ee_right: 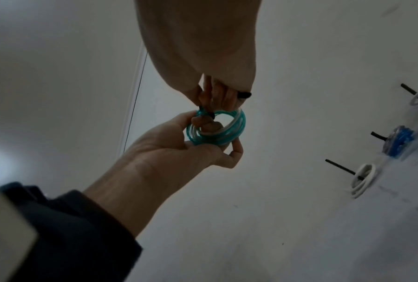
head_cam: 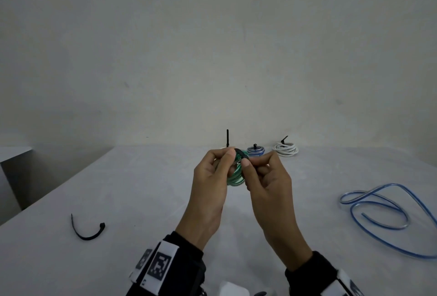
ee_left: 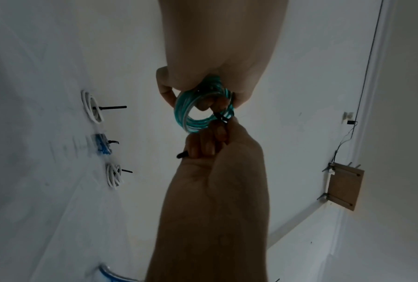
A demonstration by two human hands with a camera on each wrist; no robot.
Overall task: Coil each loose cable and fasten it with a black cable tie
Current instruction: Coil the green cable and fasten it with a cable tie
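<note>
Above the table, my left hand (head_cam: pixel 225 162) grips a small green cable coil (head_cam: pixel 235 176) with fingers curled through and round its loops. A black cable tie (head_cam: pixel 241 153) loops over the top of the coil. My right hand (head_cam: pixel 248 164) pinches this tie, and the tie's tail (ee_left: pixel 182 154) sticks out past its curled fingers. The left wrist view shows the green coil (ee_left: pixel 198 114) hanging from my left hand, with the tie (ee_left: pixel 223 119) crossing its lower right. In the right wrist view the coil (ee_right: pixel 217 129) lies between both hands.
A spare black cable tie (head_cam: pixel 86 230) lies on the white table (head_cam: pixel 142 189) at the left. A loose blue cable (head_cam: pixel 383 213) sprawls at the right. At the far edge sit tied coils: a white coil (head_cam: pixel 286 149), a blue coil (head_cam: pixel 255 150), and an upright tie tail (head_cam: pixel 227 138).
</note>
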